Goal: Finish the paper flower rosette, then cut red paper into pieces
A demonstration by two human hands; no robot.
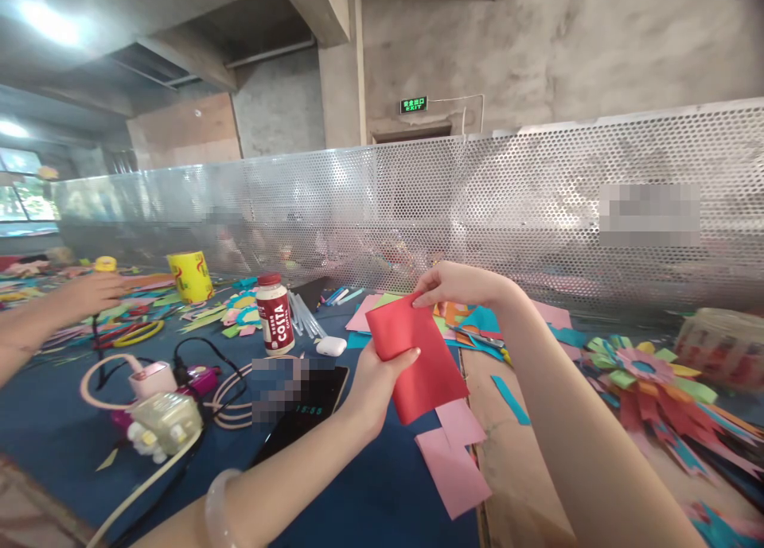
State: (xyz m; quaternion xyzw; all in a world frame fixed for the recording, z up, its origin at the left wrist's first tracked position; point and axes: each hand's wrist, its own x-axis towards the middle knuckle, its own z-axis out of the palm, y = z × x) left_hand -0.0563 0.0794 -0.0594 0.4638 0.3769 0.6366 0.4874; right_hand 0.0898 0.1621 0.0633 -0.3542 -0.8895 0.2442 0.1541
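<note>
A folded red paper sheet (421, 357) is held up above the blue table cover (370, 484). My left hand (373, 385) grips its left edge with the thumb on top. My right hand (457, 284) pinches its upper corner from above. Pink paper pieces (457, 456) lie on the table just under the red sheet. More coloured paper sheets (477, 321) lie behind it.
A Costa bottle (274, 313), a black phone (304, 413), a white earbud case (331, 345), cables and a plug block (164, 417) sit left. Another person's hand (89, 293) reaches in at far left. Paper flowers (645, 381) lie right. A perforated metal screen (477, 206) runs behind.
</note>
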